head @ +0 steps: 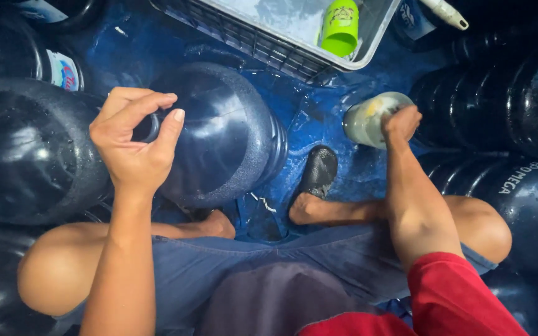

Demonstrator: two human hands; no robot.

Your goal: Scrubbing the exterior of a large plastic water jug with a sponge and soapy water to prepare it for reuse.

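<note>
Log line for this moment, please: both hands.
left hand: fingers at neck of big blue water jug | right hand: inside small cloudy container | grey crate beyond

Both arms out front, person seated, knees apart.
L hand [133, 140]: raised, wrist bent, thumb & fingers curled into a loose ring, palm toward cam. R hand [401, 122]: arm straight fwd, red sleeve at upper arm, fingers closed down in a fist-like grip.

Red sleeve [449, 286], blue shorts [294, 261], seemingly a black shoe [319, 171].
</note>
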